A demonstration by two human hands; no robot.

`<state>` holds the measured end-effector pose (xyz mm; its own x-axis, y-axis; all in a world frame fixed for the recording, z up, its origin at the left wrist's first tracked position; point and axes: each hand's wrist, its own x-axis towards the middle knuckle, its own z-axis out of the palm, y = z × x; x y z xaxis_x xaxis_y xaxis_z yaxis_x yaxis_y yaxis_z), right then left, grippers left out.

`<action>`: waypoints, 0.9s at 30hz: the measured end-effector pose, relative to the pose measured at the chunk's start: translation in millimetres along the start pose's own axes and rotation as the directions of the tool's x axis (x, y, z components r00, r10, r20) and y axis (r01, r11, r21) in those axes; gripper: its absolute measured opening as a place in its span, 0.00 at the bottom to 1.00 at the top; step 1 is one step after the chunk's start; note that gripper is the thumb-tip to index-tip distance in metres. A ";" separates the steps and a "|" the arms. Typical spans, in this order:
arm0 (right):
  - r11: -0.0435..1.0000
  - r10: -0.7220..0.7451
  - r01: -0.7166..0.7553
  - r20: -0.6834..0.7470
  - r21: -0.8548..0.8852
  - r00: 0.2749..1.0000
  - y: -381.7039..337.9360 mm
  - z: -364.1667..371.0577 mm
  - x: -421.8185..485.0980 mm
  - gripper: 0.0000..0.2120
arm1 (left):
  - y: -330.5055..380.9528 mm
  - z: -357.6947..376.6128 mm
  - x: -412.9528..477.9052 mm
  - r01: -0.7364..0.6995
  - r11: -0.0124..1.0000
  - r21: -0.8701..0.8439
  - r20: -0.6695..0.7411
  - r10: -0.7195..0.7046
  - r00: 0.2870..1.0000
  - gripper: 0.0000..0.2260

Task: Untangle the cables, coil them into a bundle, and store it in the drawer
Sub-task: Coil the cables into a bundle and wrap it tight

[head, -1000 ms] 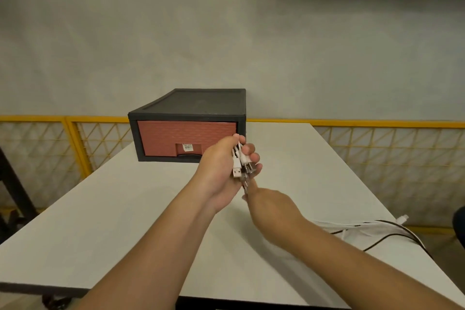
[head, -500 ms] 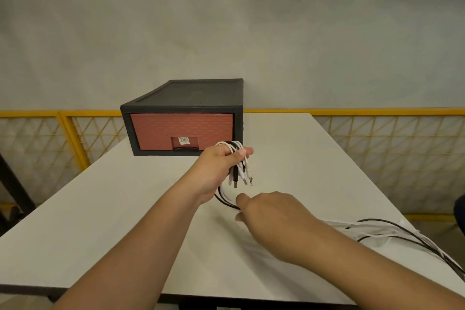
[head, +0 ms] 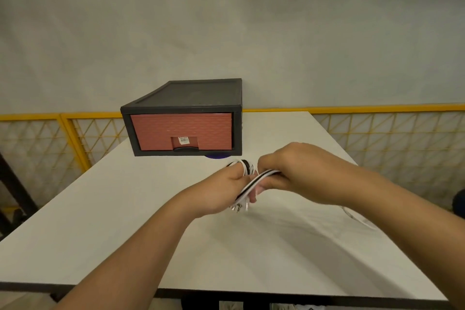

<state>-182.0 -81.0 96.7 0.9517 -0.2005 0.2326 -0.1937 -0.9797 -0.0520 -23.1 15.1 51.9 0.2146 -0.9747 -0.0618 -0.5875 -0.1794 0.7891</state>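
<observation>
A bundle of white and black cables (head: pixel 247 185) runs between my two hands above the white table (head: pixel 125 209). My left hand (head: pixel 224 189) grips the looped end, with several metal plugs hanging below its fingers. My right hand (head: pixel 284 171) holds the same strands just to the right and draws them across the left hand. A loose white cable tail (head: pixel 357 219) trails on the table to the right. The dark drawer unit (head: pixel 186 111) with its reddish drawer front (head: pixel 181 131) stands closed behind the hands.
A small blue object (head: pixel 216 156) peeks out under the drawer unit's right front. Yellow mesh railing (head: pixel 377 128) runs behind the table on both sides. The table's front edge is close to me.
My right hand has risen from the table and closed on the cables beside my left hand. Most of the loose cable at the right has been drawn in. The view has tilted down.
</observation>
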 end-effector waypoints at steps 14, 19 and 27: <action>0.852 0.034 -0.116 0.168 0.510 0.985 12.4 -5.0 5.4 0.20 | 20.2 7.0 -21.3 -0.050 0.878 -0.476 0.168 0.146 0.975 0.18; 0.839 0.061 -0.123 0.133 0.530 0.989 7.5 -5.0 3.0 0.13 | 12.2 9.3 -21.6 -0.076 0.832 -0.549 0.136 0.179 0.974 0.07; 0.871 0.084 -0.072 -0.003 0.487 0.996 5.6 2.0 -2.9 0.11 | 9.0 0.6 -22.7 -0.111 0.893 -0.436 0.173 0.205 0.963 0.12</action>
<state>-185.4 -85.9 93.8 0.9311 -0.2825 0.2307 -0.1213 -0.8363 -0.5347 -33.7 35.6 60.0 -0.0484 -0.9988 -0.0039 -0.2086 0.0063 0.9780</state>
